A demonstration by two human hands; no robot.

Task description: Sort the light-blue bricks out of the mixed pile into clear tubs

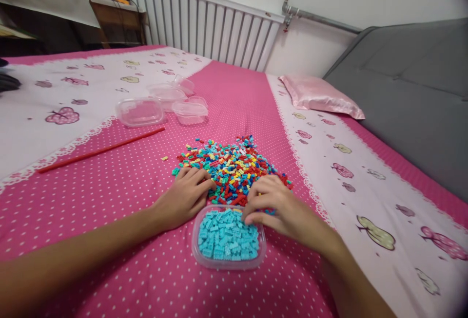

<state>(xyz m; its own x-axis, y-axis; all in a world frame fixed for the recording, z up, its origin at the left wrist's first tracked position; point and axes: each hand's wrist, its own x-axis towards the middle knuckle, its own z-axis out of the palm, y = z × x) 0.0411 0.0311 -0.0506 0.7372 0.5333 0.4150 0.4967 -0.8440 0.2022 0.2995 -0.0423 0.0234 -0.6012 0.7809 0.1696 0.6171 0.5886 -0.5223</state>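
Observation:
Light blue toy building bricks point(228, 235) fill a clear plastic container point(228, 264) close in front of me. Just beyond it lies a loose heap of mixed small building bricks point(234, 167) in red, yellow, green, blue and white. At the heap's near left edge rests my left hand point(192, 194), fingers curled against the bricks; whatever is between them is hidden. Over the container's far right corner hovers my right hand point(272, 203), its thumb and fingers closed in a pinch. I cannot make out what that pinch holds.
Several clear plastic containers point(141, 112) stand farther back on the pink dotted bedspread point(234, 89). A thin red stick point(102, 150) lies to the left, and a single yellow brick point(164, 159) sits apart from the heap. A pink pillow point(321, 96) leans near the grey headboard point(409, 79).

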